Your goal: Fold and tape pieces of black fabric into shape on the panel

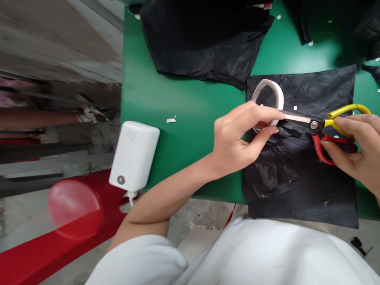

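My left hand [237,138] pinches a white roll of tape [268,95] between thumb and fingers, holding it upright over a black sheet [299,186]. A strip of tape runs from the roll toward the blades of the scissors [319,126]. My right hand [358,146] grips the scissors by their yellow and red handles, with the blades pointing left at the tape. Both hands hover above the black sheet on the green table [184,107].
A white power bank [134,156] with a cable lies at the table's left edge. A larger pile of black material [204,35] covers the far side. Small white scraps [171,120] dot the green surface. A red bench [59,237] stands lower left.
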Tool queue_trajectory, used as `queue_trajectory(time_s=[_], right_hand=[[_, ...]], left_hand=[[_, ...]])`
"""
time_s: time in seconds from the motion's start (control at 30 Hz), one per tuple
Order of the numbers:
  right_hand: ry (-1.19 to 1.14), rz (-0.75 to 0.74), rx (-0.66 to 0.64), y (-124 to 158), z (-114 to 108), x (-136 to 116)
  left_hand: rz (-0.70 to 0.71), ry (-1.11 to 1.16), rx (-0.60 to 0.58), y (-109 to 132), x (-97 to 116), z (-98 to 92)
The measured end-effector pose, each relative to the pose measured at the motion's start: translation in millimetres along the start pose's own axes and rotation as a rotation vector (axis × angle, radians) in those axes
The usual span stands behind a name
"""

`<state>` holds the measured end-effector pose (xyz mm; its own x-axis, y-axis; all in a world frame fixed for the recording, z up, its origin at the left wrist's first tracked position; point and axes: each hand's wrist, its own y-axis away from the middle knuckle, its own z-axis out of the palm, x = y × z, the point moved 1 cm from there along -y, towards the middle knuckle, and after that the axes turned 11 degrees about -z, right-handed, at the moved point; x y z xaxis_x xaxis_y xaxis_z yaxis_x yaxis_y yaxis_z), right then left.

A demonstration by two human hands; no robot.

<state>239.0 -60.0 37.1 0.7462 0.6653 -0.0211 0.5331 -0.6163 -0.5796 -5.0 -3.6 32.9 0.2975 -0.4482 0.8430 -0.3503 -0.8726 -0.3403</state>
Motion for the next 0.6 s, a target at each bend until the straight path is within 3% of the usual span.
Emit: queue_trajectory(time_s=[0.33,0.6], right_hand=[[0.010,-0.013,0.017,-2,-1,0],[0.034,0.128,0.100,2,-2,13]], left_hand=[[-0.006,-0.024,0.022,0,1,0.9],[0.058,-0.187,0.098,-3,-1,-2.4]])
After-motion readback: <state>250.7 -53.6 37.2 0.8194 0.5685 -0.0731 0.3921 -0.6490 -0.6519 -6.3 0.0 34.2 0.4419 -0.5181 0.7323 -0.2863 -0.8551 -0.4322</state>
